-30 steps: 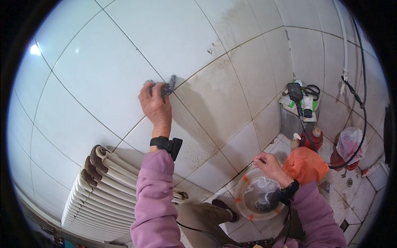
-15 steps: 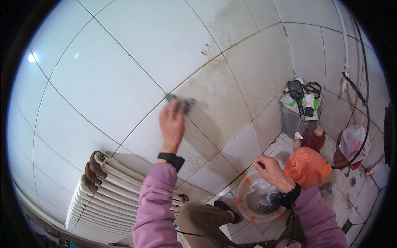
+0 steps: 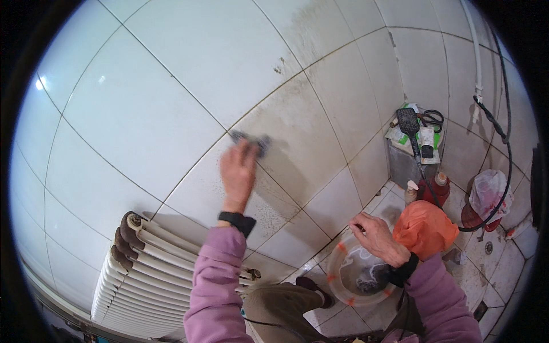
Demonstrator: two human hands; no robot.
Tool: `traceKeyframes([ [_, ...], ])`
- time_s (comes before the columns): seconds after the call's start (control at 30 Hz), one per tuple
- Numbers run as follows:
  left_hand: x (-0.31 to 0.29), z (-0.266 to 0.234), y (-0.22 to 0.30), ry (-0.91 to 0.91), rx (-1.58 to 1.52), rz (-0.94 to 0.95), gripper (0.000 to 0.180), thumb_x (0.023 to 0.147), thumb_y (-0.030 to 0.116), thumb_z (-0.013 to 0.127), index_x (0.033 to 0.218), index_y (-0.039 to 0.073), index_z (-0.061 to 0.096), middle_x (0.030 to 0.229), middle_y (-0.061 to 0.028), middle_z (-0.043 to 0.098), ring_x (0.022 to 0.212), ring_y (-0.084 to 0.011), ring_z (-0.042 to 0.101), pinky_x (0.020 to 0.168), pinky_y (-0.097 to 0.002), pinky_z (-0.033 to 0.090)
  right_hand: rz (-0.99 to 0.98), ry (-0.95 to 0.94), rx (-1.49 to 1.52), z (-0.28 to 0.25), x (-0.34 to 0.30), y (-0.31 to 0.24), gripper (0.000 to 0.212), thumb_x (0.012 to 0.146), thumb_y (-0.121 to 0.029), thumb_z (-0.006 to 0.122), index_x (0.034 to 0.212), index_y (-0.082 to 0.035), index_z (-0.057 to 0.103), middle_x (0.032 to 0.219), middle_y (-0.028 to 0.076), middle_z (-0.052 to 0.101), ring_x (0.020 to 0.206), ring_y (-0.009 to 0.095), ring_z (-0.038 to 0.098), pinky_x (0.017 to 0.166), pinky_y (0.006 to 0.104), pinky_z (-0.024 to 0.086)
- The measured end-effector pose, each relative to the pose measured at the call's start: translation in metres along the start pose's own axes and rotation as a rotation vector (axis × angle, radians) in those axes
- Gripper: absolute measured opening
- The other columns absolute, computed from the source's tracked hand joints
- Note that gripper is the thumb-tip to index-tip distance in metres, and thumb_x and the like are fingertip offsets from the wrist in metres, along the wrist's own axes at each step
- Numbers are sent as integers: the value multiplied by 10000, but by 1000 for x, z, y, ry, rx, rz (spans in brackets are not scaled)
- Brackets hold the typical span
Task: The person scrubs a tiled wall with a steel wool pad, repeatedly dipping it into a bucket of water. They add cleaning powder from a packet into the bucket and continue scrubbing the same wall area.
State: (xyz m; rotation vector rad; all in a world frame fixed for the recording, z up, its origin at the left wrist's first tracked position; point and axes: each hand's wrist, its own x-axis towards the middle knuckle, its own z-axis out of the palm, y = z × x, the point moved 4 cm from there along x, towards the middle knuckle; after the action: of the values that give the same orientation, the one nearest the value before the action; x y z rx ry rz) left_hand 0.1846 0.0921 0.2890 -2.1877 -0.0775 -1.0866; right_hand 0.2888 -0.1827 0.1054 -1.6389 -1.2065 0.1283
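Note:
My left hand (image 3: 237,174) presses a dark grey scouring pad (image 3: 251,143) against the white wall tiles (image 3: 194,63). The pad is blurred, and its lower part is hidden by my fingers. Brownish grime (image 3: 291,114) marks the tiles to the right of it, and small drops or specks show just below. Over the rim of a pale basin (image 3: 338,286) with orange patches hovers my right hand (image 3: 377,237). Its fingers are curled in toward the thumb, with nothing seen in them. Cloudy water with some foam (image 3: 366,266) lies in the basin.
A white ribbed radiator (image 3: 166,257) stands at the lower left. An orange bag (image 3: 424,230) sits right of my right hand. Behind it are a pump bottle (image 3: 411,191), a red bottle (image 3: 439,186) and a corner stand holding a black brush (image 3: 408,123) and scissors (image 3: 433,119). A black hose (image 3: 508,166) hangs at the right.
My left hand and the pad stay at nearly the same spot on the wall. The fingers of my right hand have shifted slightly. The view has tilted a little.

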Motion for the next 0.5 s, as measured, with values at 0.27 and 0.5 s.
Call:
traceKeyframes([
  [0.27, -18, 17, 33, -135, -8, 82, 356, 779, 77, 591, 1132, 76, 633, 1239, -82, 540, 1149, -288, 499, 983, -436, 401, -9, 3, -27, 3, 5, -1, 95, 884, -124, 577, 907, -32, 583, 867, 134, 611, 784, 337, 614, 666, 413, 490],
  [0.5, 17, -4, -14, 52, 15, -52, 325, 768, 42, 617, 1090, 70, 649, 1213, -111, 564, 1105, -308, 541, 954, -437, 412, -10, 16, -31, -1, 2, -1, 87, 886, -116, 569, 894, -30, 580, 865, 134, 612, 774, 339, 612, 661, 418, 493],
])
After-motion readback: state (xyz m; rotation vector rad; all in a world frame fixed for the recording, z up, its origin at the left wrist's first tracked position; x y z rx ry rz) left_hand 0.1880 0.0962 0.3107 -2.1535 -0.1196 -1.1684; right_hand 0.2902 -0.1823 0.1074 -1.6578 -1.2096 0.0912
